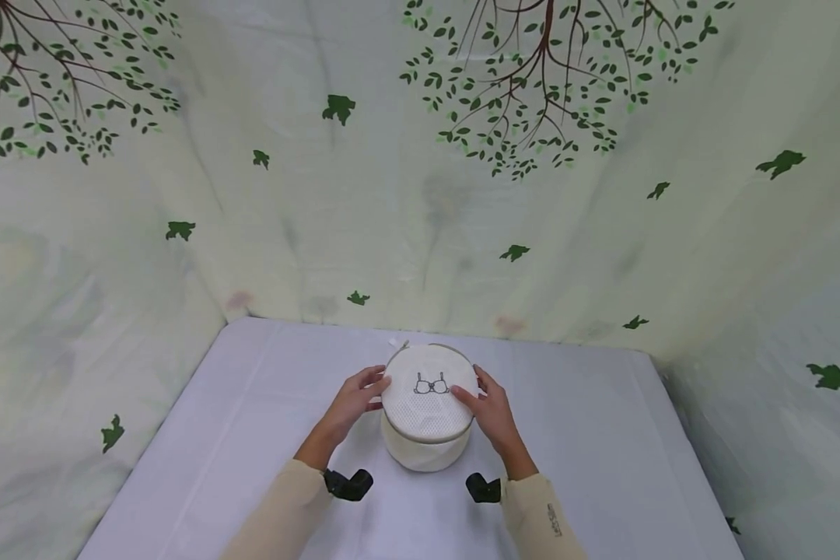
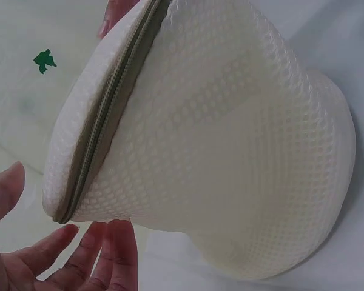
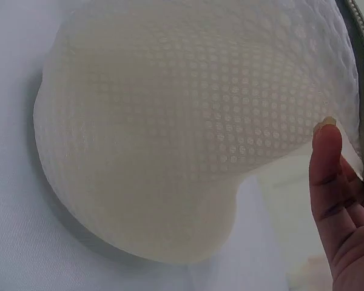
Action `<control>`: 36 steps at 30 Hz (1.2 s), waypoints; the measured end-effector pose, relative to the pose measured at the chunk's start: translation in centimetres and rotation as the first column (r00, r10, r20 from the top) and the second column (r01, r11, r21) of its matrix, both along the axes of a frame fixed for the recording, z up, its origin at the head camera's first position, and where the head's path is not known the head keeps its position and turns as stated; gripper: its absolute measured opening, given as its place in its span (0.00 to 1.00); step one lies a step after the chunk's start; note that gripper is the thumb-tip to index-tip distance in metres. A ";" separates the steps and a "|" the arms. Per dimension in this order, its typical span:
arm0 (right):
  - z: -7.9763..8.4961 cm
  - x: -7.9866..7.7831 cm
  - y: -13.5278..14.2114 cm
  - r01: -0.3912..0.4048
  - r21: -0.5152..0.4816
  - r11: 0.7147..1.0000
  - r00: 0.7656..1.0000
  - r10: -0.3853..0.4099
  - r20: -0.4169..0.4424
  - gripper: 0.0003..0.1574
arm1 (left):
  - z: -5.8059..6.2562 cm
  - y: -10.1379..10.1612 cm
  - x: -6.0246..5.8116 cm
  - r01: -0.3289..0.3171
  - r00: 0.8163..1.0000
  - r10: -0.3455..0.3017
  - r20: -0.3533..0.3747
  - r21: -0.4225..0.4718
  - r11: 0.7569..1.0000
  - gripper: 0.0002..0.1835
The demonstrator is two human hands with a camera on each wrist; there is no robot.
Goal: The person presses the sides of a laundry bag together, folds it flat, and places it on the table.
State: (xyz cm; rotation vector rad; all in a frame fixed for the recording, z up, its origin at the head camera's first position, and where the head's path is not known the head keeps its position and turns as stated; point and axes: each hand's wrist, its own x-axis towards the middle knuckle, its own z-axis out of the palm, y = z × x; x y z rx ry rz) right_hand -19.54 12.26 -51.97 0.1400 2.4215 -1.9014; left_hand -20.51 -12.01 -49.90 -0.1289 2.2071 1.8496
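Note:
A white mesh laundry bag (image 1: 427,424) stands on the table, its round lid edged with an olive zip (image 2: 103,130). The lid bears a line drawing of a bra (image 1: 431,383). At the lid's right edge my right hand (image 1: 493,404) grips the bag, thumb over the top and fingers round the side. In the right wrist view its fingertips (image 3: 329,124) press the mesh just below the zip. My left hand (image 1: 353,400) is at the left edge; the left wrist view shows its fingers touching the side beneath the zip, with the thumb (image 2: 6,188) apart from the lid.
A white cloth covers the table (image 1: 273,412) on all sides of the bag. Behind it hangs a pale curtain (image 1: 392,233) printed with branches and green birds. Black wrist mounts (image 1: 350,485) jut inward from both beige sleeves (image 1: 287,505).

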 end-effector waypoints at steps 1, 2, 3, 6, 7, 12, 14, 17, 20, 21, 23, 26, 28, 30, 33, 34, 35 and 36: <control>0.0 -0.1 0.0 -0.003 -0.029 1.000 1.000 0.003 0.017 0.52 | 0.1 0.1 0.0 0.010 1.000 -0.010 0.008 -0.004 1.000 0.31; 0.0 -0.2 0.0 -0.006 -0.059 0.998 0.999 0.008 0.034 0.51 | 0.2 0.2 0.0 0.017 1.000 -0.017 0.012 -0.002 1.000 0.31; 0.0 -0.3 0.0 -0.009 -0.087 0.996 0.998 0.013 0.056 0.51 | 0.2 0.3 0.0 0.023 1.000 -0.023 0.016 -0.007 1.000 0.31; 0.1 -0.7 0.0 -0.021 -0.172 0.985 0.992 0.043 0.121 0.49 | 0.4 0.5 0.0 0.024 0.999 -0.023 0.040 -0.017 1.000 0.30; 0.1 -0.7 0.0 -0.023 -0.190 0.982 0.989 0.050 0.136 0.48 | 0.4 0.5 -0.1 0.026 0.999 -0.025 0.044 -0.018 1.000 0.31; 0.3 -1.0 0.0 -0.030 -0.262 0.965 0.978 0.082 0.190 0.41 | 0.3 0.7 -0.2 0.027 0.997 -0.026 0.069 -0.021 0.999 0.30; 0.4 -1.0 0.1 -0.030 -0.283 0.959 0.976 0.089 0.200 0.40 | 0.2 0.7 -0.1 0.028 0.997 -0.026 0.076 -0.022 0.999 0.30; 0.5 -1.0 0.1 -0.022 -0.308 0.951 0.972 0.093 0.216 0.38 | 0.0 0.7 -0.1 0.024 0.996 -0.022 0.083 -0.013 1.000 0.29; 0.4 -0.9 0.1 -0.021 -0.322 0.947 0.970 0.097 0.224 0.37 | -0.1 0.8 -0.2 0.022 0.995 -0.021 0.097 -0.004 1.000 0.28; 0.3 -0.9 0.1 -0.020 -0.326 0.945 0.969 0.099 0.226 0.37 | -0.1 0.8 -0.2 0.020 0.994 -0.020 0.104 -0.002 1.000 0.28; 0.2 -0.9 0.1 -0.018 -0.331 0.944 0.969 0.098 0.227 0.37 | -0.1 0.9 -0.2 0.018 0.993 -0.017 0.114 -0.010 1.000 0.28; -0.1 -1.0 0.1 -0.016 -0.343 0.939 0.969 0.098 0.225 0.36 | 0.0 1.2 -0.2 0.016 0.993 -0.010 0.122 -0.043 0.999 0.29; -0.2 -1.0 0.1 -0.015 -0.353 0.936 0.970 0.099 0.222 0.36 | 0.0 1.4 -0.2 0.019 0.993 -0.009 0.119 -0.082 0.996 0.29; -0.4 -1.0 0.1 -0.016 -0.368 0.930 0.970 0.103 0.220 0.35 | 0.0 1.6 -0.1 0.024 0.992 -0.010 0.123 -0.113 0.993 0.29; -0.5 -1.0 0.1 -0.015 -0.386 0.922 0.969 0.109 0.221 0.36 | 0.0 1.9 0.0 0.029 0.992 -0.013 0.123 -0.131 0.991 0.31; -0.5 -1.0 0.2 -0.020 -0.388 0.922 0.970 0.112 0.217 0.36 | 0.0 1.9 0.0 0.027 0.992 -0.011 0.122 -0.128 0.991 0.31; -0.6 -0.9 0.2 -0.017 -0.394 0.919 0.969 0.112 0.220 0.37 | 0.0 2.0 0.0 0.022 0.992 -0.007 0.122 -0.124 0.992 0.31; -0.6 -0.9 0.2 -0.021 -0.398 0.917 0.969 0.116 0.216 0.37 | 0.0 2.0 0.1 0.017 0.993 -0.003 0.119 -0.116 0.993 0.31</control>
